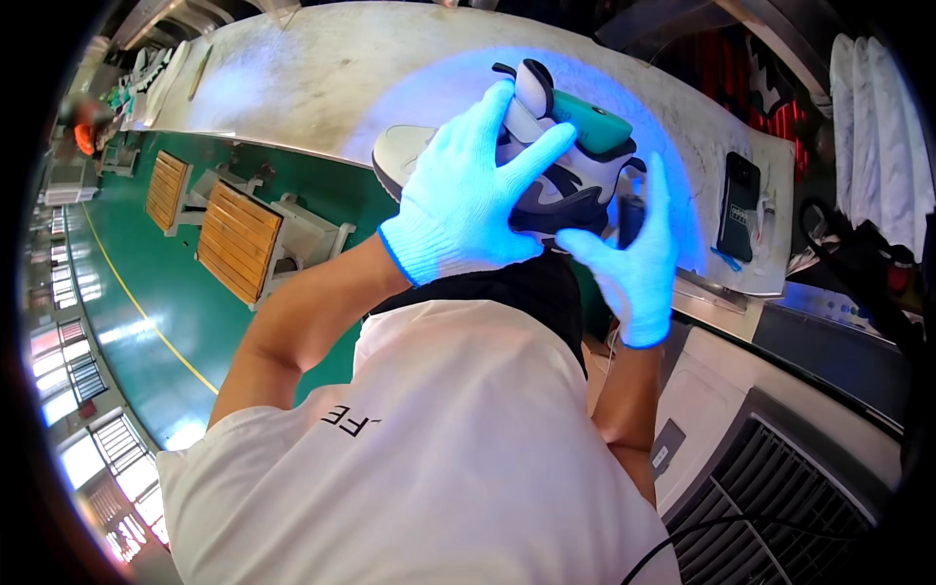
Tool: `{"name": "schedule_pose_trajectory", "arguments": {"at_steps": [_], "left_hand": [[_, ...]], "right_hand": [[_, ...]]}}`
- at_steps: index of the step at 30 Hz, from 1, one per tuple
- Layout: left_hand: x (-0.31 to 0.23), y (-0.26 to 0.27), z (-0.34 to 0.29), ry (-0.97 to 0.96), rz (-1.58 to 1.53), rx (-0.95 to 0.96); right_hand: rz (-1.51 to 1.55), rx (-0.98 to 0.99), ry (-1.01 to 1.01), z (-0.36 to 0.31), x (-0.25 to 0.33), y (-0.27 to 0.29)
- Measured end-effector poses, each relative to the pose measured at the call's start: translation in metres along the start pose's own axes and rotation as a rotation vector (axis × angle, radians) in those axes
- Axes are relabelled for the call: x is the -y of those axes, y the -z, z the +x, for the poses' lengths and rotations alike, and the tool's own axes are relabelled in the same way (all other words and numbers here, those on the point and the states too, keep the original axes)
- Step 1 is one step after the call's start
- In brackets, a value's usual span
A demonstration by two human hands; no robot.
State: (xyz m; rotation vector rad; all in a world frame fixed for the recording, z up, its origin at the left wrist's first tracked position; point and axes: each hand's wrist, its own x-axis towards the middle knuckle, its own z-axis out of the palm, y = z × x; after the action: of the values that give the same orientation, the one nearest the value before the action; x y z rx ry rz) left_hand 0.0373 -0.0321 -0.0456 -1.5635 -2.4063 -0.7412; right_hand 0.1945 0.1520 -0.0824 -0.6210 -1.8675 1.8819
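Observation:
A grey, white and black sneaker [570, 187] is over the near edge of the worktable, its pale toe pointing left. A green shoe last [595, 125] fills its opening, beside the raised tongue. My left hand [463, 190], in a white knit glove lit blue, grips the shoe's near side with fingers spread across the upper. At the heel end, my gloved right hand [634, 255] has its thumb and forefinger apart. A short dark object [632, 220] sits within that hand; its kind is unclear.
Bluish light falls on the pale worktable [322, 83]. A dark phone [741, 205] lies at its right end. White cloths [873, 136] hang far right. Slatted wooden seats [239, 239] stand on the green floor at left. A black grille [770, 497] is at lower right.

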Motion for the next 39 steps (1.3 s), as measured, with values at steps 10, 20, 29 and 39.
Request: {"name": "schedule_pose_trajectory", "arguments": {"at_steps": [10, 20, 29, 39], "left_hand": [[0.006, 0.0, -0.008, -0.053, -0.084, -0.049], [0.004, 0.009, -0.001, 0.37, -0.05, 0.154], [0.008, 0.003, -0.007, 0.271, 0.009, 0.118], [0.01, -0.005, -0.007, 0.235, -0.046, 0.05]], "right_hand": [[-0.186, 0.064, -0.235, 0.012, 0.019, -0.014], [0.011, 0.016, -0.166, -0.005, 0.012, -0.02], [0.11, 0.102, -0.265, -0.015, -0.021, 0.003], [-0.058, 0.106, -0.392, -0.009, -0.003, 0.002]]}}
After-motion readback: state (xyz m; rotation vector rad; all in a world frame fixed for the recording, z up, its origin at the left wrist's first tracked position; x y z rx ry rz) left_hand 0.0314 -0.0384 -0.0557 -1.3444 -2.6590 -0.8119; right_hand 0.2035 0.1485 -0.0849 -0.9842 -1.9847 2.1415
